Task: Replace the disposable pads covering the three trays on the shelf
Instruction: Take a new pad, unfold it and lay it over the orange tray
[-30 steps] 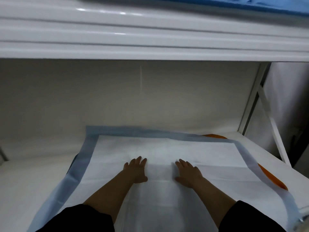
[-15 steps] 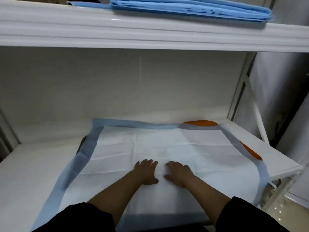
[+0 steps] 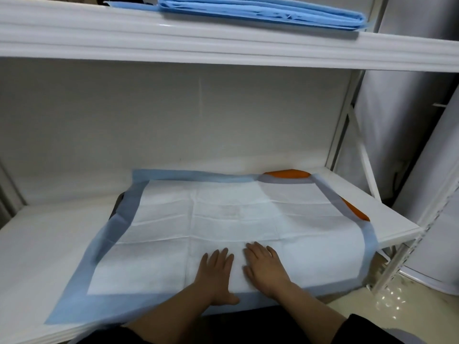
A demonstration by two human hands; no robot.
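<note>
Orange tray (image 3: 354, 208) mostly hidden under the pad (image 3: 223, 219) — only slivers show at 1 and 3 o'clock. Dark thing (image 3: 118, 203) at the pad's 9 o'clock edge, possibly another tray — can't tell. Folded blue stack (image 3: 260, 11) at 12 o'clock cut off by the top edge.

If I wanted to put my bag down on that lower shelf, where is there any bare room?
Bare white shelf lies left of the spread pad, up to the left post. A narrower strip lies right of the orange tray, by the shelf's end. The middle is crowded: the pad covers it, with the left hand and right hand flat on it.
</note>
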